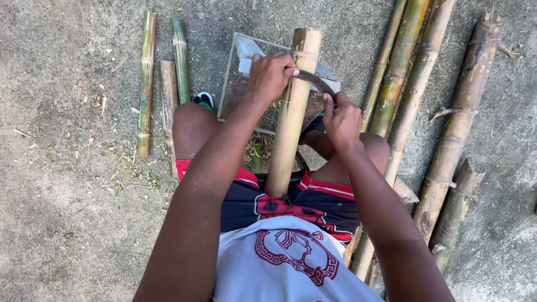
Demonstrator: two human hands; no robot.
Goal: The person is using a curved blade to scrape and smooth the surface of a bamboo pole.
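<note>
Bamboo pole (292, 112) sits upright between the knees, looks stiff, hard and a bit slick. Left hand (271, 74) fingers grip the curved blade (313, 81) tip, right hand (342, 118) fingers wrap its handle, blade pressed across the pole between them.

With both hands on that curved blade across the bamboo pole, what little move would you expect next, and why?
Probably a short pull of the curved blade down the bamboo pole toward the lap. The left hand grips one end, the right hand the other, and the blade lies across the pole near its top.
</note>
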